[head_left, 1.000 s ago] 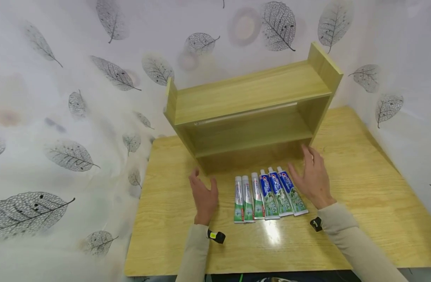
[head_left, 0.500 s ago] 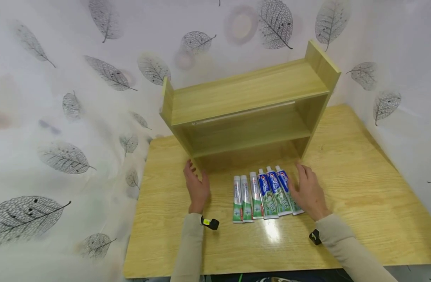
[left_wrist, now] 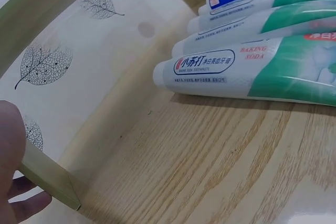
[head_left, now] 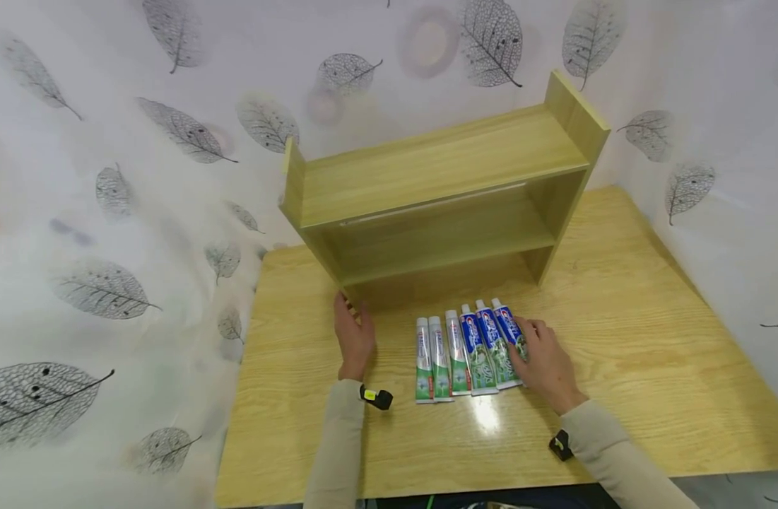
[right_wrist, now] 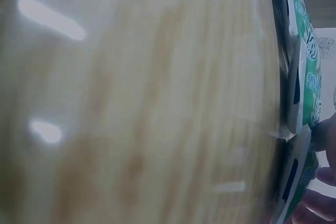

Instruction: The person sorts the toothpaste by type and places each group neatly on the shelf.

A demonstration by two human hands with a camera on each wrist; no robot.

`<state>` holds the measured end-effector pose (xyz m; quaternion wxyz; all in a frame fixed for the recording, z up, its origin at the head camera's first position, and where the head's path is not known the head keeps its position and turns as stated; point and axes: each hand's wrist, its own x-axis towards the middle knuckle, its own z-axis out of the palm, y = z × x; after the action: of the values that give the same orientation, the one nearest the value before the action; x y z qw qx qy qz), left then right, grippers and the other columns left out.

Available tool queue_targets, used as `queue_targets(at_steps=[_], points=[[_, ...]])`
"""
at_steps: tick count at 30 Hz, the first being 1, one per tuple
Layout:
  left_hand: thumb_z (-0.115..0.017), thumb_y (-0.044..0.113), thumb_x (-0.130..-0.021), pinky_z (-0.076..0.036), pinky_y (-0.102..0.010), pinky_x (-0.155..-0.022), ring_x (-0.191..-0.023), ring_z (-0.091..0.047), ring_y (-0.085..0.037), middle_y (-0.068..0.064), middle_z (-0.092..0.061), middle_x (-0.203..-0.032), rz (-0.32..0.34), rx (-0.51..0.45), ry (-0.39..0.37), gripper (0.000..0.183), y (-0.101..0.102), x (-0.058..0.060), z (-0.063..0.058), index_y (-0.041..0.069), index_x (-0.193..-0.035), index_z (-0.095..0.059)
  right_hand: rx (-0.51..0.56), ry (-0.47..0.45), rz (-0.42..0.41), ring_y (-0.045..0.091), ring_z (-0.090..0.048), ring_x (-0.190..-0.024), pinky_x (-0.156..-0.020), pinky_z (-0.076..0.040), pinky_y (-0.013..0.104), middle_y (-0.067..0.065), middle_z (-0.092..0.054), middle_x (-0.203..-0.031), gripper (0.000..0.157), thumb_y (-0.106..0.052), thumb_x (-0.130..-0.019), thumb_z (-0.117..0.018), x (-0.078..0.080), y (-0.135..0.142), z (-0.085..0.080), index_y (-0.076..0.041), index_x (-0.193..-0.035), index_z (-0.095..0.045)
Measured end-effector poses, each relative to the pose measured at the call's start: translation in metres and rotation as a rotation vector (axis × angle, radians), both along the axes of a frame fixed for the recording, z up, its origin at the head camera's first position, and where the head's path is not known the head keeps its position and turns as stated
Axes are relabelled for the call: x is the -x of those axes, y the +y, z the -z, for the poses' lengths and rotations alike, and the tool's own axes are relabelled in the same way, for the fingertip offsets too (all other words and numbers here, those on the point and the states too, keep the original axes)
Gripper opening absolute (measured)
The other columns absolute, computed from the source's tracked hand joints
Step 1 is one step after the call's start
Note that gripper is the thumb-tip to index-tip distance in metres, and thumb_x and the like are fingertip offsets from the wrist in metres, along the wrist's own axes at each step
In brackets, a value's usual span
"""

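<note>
My right hand (head_left: 544,364) grips the rightmost blue-and-green toothpaste tube (head_left: 512,332), which lies in a row on the table. In the right wrist view my thumb presses the tube's (right_wrist: 299,179) green side, with fingers at its far side. Beside it lie two more blue-and-green tubes (head_left: 480,371) and three slimmer white-and-green tubes (head_left: 423,360), caps toward the shelf. My left hand (head_left: 353,343) holds the lower left side panel of the wooden shelf (head_left: 439,170), thumb inside and fingers outside. The left wrist view shows my thumb overlapping that panel (left_wrist: 50,177).
The two-level shelf stands at the back of the wood-grain table (head_left: 637,382), slightly askew, its lower openings facing me. Leaf-patterned wall covering (head_left: 109,212) rises behind and on both sides. The table's front edge runs near my forearms.
My right hand has come down from beside the shelf's right foot onto the rightmost tube and now grips it. My left hand has moved left and forward to the shelf's left panel.
</note>
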<state>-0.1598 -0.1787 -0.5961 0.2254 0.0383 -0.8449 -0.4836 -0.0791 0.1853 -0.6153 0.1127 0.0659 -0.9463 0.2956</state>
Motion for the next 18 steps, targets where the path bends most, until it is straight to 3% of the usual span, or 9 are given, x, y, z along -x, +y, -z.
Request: queue_targets(at_steps=[6,7,13,14,18], points=[[-0.053,0.006,-0.111,-0.064,-0.057,-0.089,-0.114,-0.07,-0.045,-0.028,-0.066,-0.134,0.007,0.025,0.037,0.043,-0.005,0.003,0.001,-0.002,-0.153,-0.05,-0.023,-0.023,-0.011,0.036,-0.065,-0.091,-0.06,-0.055,0.042,0.024,-0.069,-0.11,0.056,-0.013,-0.098,-0.078,-0.002,-0.001,-0.001,0.0,-0.149,-0.06],[-0.053,0.009,-0.112,-0.065,-0.053,-0.089,-0.114,-0.072,-0.042,-0.026,-0.067,-0.133,0.023,0.018,0.066,0.041,-0.01,0.008,0.012,-0.001,-0.152,-0.051,-0.028,-0.035,-0.012,0.034,-0.064,-0.089,-0.06,-0.054,0.041,0.023,-0.069,-0.109,0.056,-0.015,-0.098,-0.078,-0.002,0.0,-0.002,-0.001,-0.149,-0.06],[-0.053,0.009,-0.112,-0.067,-0.053,-0.084,-0.107,-0.075,-0.042,-0.028,-0.069,-0.128,0.046,0.051,0.101,0.039,-0.016,0.009,0.016,0.0,-0.15,-0.054,-0.088,-0.116,-0.014,0.033,-0.065,-0.089,-0.062,-0.056,0.044,0.022,-0.071,-0.11,0.061,-0.02,-0.097,-0.081,-0.007,0.006,-0.01,-0.007,-0.152,-0.061],[-0.053,0.006,-0.111,-0.066,-0.056,-0.083,-0.105,-0.075,-0.046,-0.031,-0.068,-0.126,0.035,0.065,0.087,0.039,-0.013,0.004,0.007,-0.002,-0.149,-0.055,-0.1,-0.131,-0.013,0.034,-0.066,-0.091,-0.062,-0.056,0.045,0.023,-0.071,-0.111,0.062,-0.02,-0.096,-0.081,-0.008,0.007,-0.012,-0.007,-0.153,-0.06],[-0.052,0.01,-0.112,-0.066,-0.05,-0.081,-0.103,-0.076,-0.04,-0.03,-0.069,-0.124,0.057,0.052,0.129,0.036,-0.017,0.007,0.014,0.0,-0.147,-0.057,-0.14,-0.19,-0.021,0.028,-0.06,-0.082,-0.054,-0.049,0.037,0.021,-0.069,-0.109,0.067,-0.022,-0.095,-0.082,-0.011,0.009,-0.016,-0.009,-0.156,-0.058]])
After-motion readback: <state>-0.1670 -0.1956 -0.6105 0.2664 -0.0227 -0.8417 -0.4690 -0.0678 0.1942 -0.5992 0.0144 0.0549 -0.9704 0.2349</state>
